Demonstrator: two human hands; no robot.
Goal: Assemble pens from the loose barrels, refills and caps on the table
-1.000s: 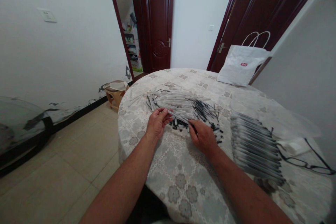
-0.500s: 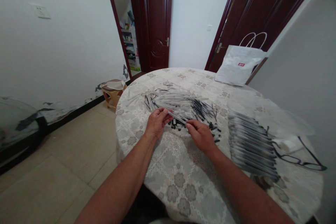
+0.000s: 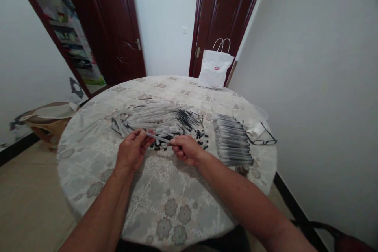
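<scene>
Between my two hands a slim grey-white pen (image 3: 158, 138) is held nearly level, just above the table. My left hand (image 3: 134, 147) pinches its left end, and my right hand (image 3: 186, 149) grips its right end between thumb and fingers. Behind them lies a loose heap of translucent white pen barrels (image 3: 153, 115). Thin dark refills (image 3: 187, 120) are bunched at the heap's right side. Small black and white caps (image 3: 202, 134) are scattered around and partly beneath my hands. Whether a refill sits inside the held pen cannot be made out.
A stacked row of pens (image 3: 232, 139) lies to the right on the round table's patterned cloth (image 3: 159, 208). Beside it are eyeglasses (image 3: 264, 141) and a small dark round object (image 3: 242, 170). A white paper bag (image 3: 215, 71) stands at the back edge. A brown stool (image 3: 49, 120) is at left.
The view has swung to the right, so the table and hands appear further left. Both hands still hold the pen, in much the same pose.
</scene>
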